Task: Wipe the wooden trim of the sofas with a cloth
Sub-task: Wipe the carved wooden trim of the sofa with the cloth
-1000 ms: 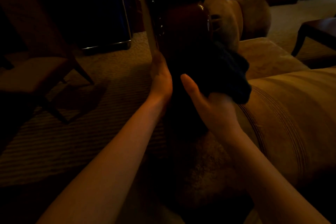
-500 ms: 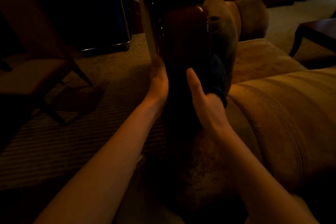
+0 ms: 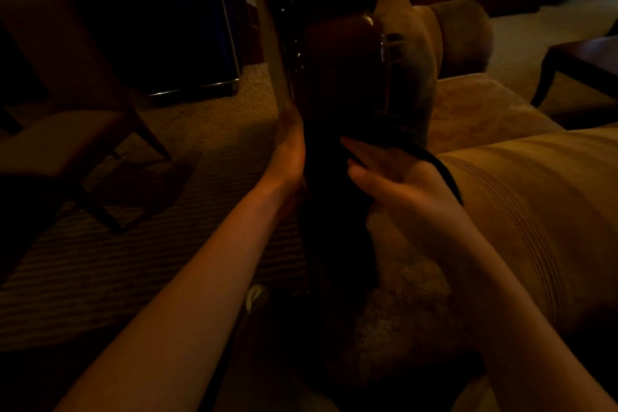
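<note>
wooden trim [image 3: 341, 77] of the sofa rises dark and glossy up the middle of the head view, a rounded post with small glints near its top, and the tan upholstery of the sofa [image 3: 535, 211] spreads out to the right of it. the left hand [image 3: 288, 157] lies flat against the left side of the trim, fingers straight and pointing up, closed on nothing. the right hand [image 3: 394, 177] is on the other side of the trim, palm turned toward it, with a dark cloth [image 3: 401, 134] draped over the fingers and trailing down past the wrist; the thumb sticks out below, and the room is too dim to say whether the fingers are curled on the cloth or just pressing it. a chair [image 3: 67, 144] stands on the ribbed carpet [image 3: 200, 144] at left, and a dark table [image 3: 582, 60] sits far right
</note>
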